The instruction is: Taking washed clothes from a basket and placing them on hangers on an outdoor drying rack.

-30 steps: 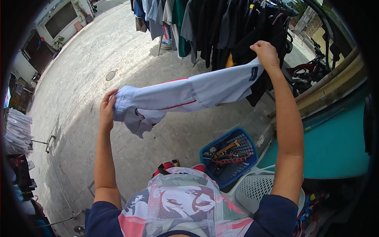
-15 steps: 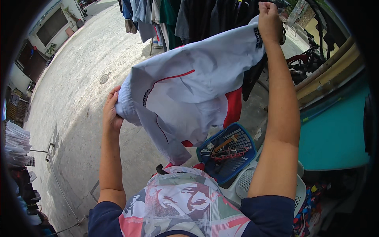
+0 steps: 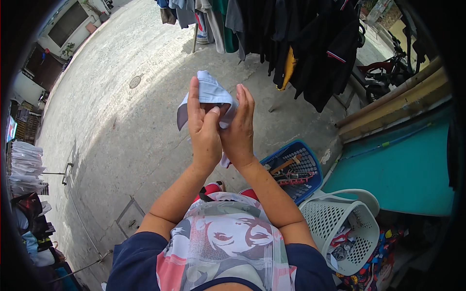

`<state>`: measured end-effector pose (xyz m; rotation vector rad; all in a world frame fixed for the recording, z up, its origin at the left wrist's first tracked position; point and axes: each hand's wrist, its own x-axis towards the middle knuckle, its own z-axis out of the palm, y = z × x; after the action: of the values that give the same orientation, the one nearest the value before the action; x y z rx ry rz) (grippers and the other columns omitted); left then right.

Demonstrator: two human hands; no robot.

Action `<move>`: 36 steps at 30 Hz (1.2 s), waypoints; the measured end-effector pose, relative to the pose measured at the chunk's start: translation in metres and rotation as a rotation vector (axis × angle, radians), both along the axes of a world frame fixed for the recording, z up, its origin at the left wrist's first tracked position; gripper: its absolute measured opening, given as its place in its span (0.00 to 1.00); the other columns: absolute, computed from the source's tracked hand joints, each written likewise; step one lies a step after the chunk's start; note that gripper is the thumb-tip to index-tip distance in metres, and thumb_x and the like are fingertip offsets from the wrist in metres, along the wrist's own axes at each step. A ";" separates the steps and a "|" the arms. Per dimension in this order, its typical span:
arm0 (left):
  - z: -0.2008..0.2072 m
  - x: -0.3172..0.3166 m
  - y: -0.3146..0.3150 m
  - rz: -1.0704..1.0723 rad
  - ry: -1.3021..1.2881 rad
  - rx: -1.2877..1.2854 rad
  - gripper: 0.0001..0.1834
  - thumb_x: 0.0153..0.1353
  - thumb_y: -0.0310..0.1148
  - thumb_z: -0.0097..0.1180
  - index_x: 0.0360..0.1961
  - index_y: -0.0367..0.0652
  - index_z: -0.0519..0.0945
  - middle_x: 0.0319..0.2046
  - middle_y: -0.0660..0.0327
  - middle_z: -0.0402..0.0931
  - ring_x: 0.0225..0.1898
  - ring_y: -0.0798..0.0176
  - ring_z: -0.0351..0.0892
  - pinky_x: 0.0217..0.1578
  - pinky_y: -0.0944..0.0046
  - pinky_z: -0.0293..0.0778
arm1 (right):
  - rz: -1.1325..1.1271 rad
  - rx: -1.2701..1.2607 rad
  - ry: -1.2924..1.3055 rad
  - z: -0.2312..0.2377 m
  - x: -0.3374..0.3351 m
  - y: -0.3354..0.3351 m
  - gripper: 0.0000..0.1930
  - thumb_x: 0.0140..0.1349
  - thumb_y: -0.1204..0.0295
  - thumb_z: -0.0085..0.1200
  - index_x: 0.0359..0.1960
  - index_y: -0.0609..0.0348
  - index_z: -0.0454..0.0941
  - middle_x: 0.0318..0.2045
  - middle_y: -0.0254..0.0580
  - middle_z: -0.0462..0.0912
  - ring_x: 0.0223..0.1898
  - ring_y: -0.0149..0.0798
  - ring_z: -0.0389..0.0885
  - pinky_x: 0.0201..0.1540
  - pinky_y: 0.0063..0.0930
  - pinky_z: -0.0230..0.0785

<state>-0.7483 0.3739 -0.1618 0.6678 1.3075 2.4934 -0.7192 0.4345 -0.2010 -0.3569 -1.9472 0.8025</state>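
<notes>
A pale blue-white shirt (image 3: pixel 212 90) is bunched up in front of me, its upper part standing above my palms. My left hand (image 3: pixel 205 138) presses against the near left side, fingers straight up and thumb over the cloth. From the right, my right hand (image 3: pixel 241 131) cups the shirt with its fingers slightly bent. The wrists are close together, and the cloth is held between both hands. A dark flap of it sticks out beyond the left fingers. Most of the shirt's lower part is hidden behind my hands and wrists.
Dark clothes (image 3: pixel 315 48) hang on a rack ahead. To the right stand a blue basket (image 3: pixel 318 182) with hangers and a hammer-like tool, a pale basket (image 3: pixel 330 213) holding cloth, and a teal panel (image 3: pixel 398 169). White garments (image 3: pixel 26 165) hang at left.
The shirt was stretched wide between my spread hands. Now both hands have come together at the middle, and the shirt is gathered between them, revealing the rack and baskets.
</notes>
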 end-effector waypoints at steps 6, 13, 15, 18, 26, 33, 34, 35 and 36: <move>-0.034 -0.017 -0.019 0.187 0.438 -0.319 0.34 0.55 0.15 0.34 0.64 0.43 0.46 0.55 0.58 0.59 0.48 0.69 0.64 0.46 0.70 0.64 | 0.003 -0.153 0.081 -0.026 -0.001 0.001 0.14 0.49 0.82 0.47 0.40 0.64 0.66 0.41 0.51 0.68 0.43 0.52 0.70 0.44 0.41 0.64; -0.070 -0.098 -0.103 0.565 0.661 -1.148 0.11 0.62 0.28 0.43 0.41 0.41 0.76 0.37 0.60 0.72 0.39 0.64 0.71 0.41 0.68 0.67 | 0.272 -0.167 0.000 -0.032 -0.012 -0.037 0.03 0.50 0.74 0.50 0.24 0.60 0.71 0.21 0.44 0.76 0.26 0.43 0.78 0.29 0.33 0.69; -0.088 -0.111 -0.120 0.760 0.998 -1.394 0.12 0.59 0.30 0.45 0.43 0.40 0.74 0.32 0.59 0.68 0.36 0.61 0.69 0.40 0.64 0.66 | 0.366 -0.141 -0.092 -0.035 -0.017 -0.053 0.06 0.48 0.71 0.52 0.20 0.57 0.70 0.18 0.42 0.75 0.23 0.42 0.78 0.26 0.33 0.69; -0.130 -0.116 -0.125 0.722 1.086 -0.982 0.15 0.61 0.36 0.42 0.44 0.37 0.71 0.33 0.60 0.67 0.34 0.62 0.67 0.40 0.62 0.65 | 0.370 -0.223 -0.102 -0.033 -0.024 -0.058 0.09 0.48 0.67 0.54 0.18 0.56 0.70 0.16 0.43 0.75 0.22 0.42 0.77 0.24 0.34 0.69; -0.118 -0.114 -0.115 0.367 0.656 -0.798 0.27 0.63 0.51 0.33 0.35 0.33 0.70 0.33 0.58 0.69 0.30 0.66 0.68 0.34 0.68 0.66 | 0.659 -0.550 0.139 -0.030 0.011 0.016 0.10 0.51 0.65 0.53 0.19 0.56 0.73 0.15 0.44 0.74 0.21 0.44 0.76 0.26 0.36 0.66; -0.046 -0.119 -0.125 0.267 1.069 -1.378 0.23 0.64 0.45 0.36 0.31 0.33 0.73 0.24 0.56 0.69 0.26 0.62 0.66 0.28 0.65 0.64 | 0.114 -0.563 0.210 -0.153 0.043 0.088 0.04 0.57 0.72 0.47 0.31 0.59 0.71 0.30 0.41 0.73 0.35 0.42 0.71 0.37 0.30 0.65; -0.042 -0.124 -0.128 0.429 1.013 -1.359 0.22 0.64 0.44 0.36 0.35 0.34 0.73 0.30 0.54 0.70 0.30 0.61 0.68 0.32 0.64 0.66 | -0.018 -0.685 0.211 -0.197 0.061 0.102 0.04 0.58 0.73 0.46 0.31 0.60 0.71 0.28 0.41 0.73 0.33 0.40 0.73 0.35 0.29 0.65; -0.040 -0.129 -0.132 0.587 0.952 -1.337 0.21 0.64 0.42 0.36 0.40 0.34 0.73 0.35 0.52 0.72 0.34 0.59 0.70 0.36 0.63 0.67 | -0.187 -0.884 0.240 -0.244 0.083 0.109 0.04 0.59 0.75 0.45 0.31 0.61 0.71 0.28 0.42 0.74 0.30 0.39 0.74 0.34 0.27 0.65; -0.039 -0.135 -0.136 0.690 0.826 -1.305 0.20 0.64 0.41 0.37 0.45 0.35 0.71 0.41 0.51 0.70 0.39 0.58 0.70 0.40 0.62 0.67 | -0.368 -1.116 0.139 -0.295 0.105 0.117 0.07 0.62 0.74 0.41 0.35 0.63 0.71 0.29 0.40 0.75 0.31 0.32 0.75 0.38 0.21 0.66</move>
<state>-0.8831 0.2383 -0.2011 0.9335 3.3060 0.9566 -0.6140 0.5518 -0.4958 -1.2259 -1.0788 1.5441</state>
